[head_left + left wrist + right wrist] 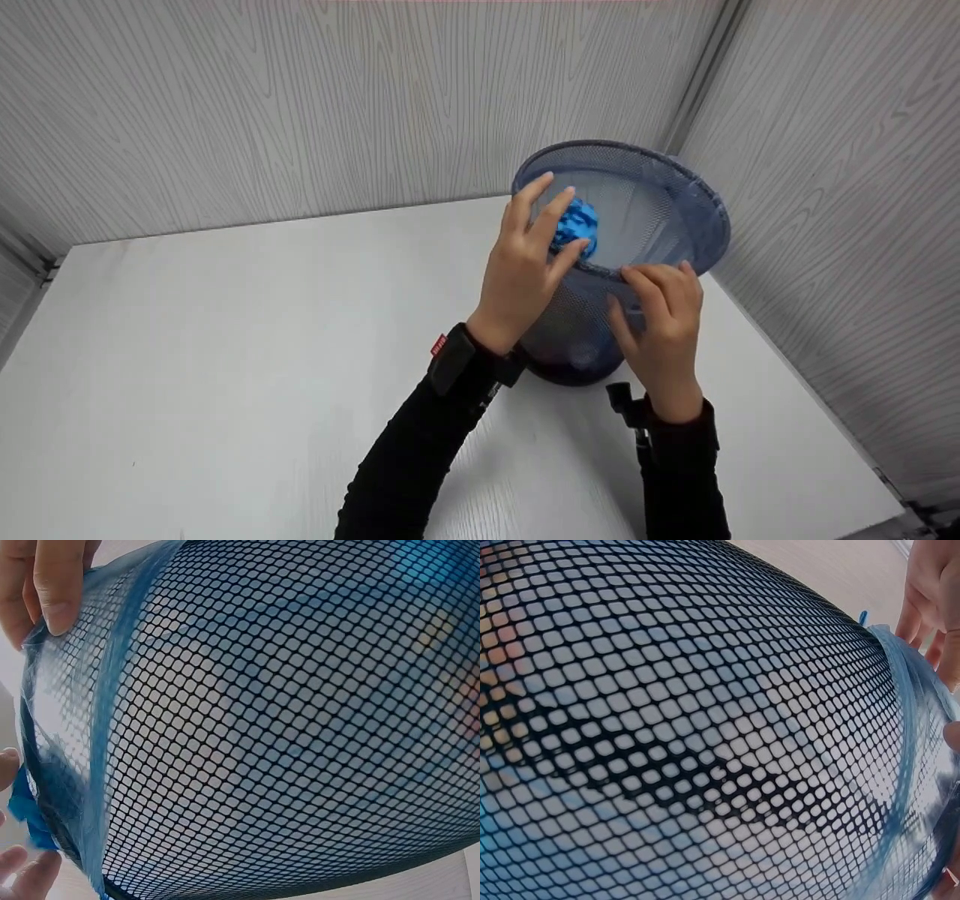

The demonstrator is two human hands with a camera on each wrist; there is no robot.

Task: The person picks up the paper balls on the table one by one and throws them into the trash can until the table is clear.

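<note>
A dark blue mesh wastebasket [570, 315] with a bluish plastic liner [97, 765] folded over its rim leans with its mouth tipped. My left hand [521, 270] is over the near left rim, fingers spread. Beside its fingertips, at the basket's mouth, is a crumpled bright blue piece [581, 225]; its material is unclear, and its edge is blurred in the left wrist view. My right hand [667, 319] pinches the near rim and liner, fingers over the top and thumb outside. Coloured contents low in the basket show only faintly through the mesh.
The basket stands on a white table [225, 360], close to its back right part. A pale wood-grain panel [337, 105] rises behind, and another panel [840, 225] stands along the right. Black wrist cameras are strapped to both forearms.
</note>
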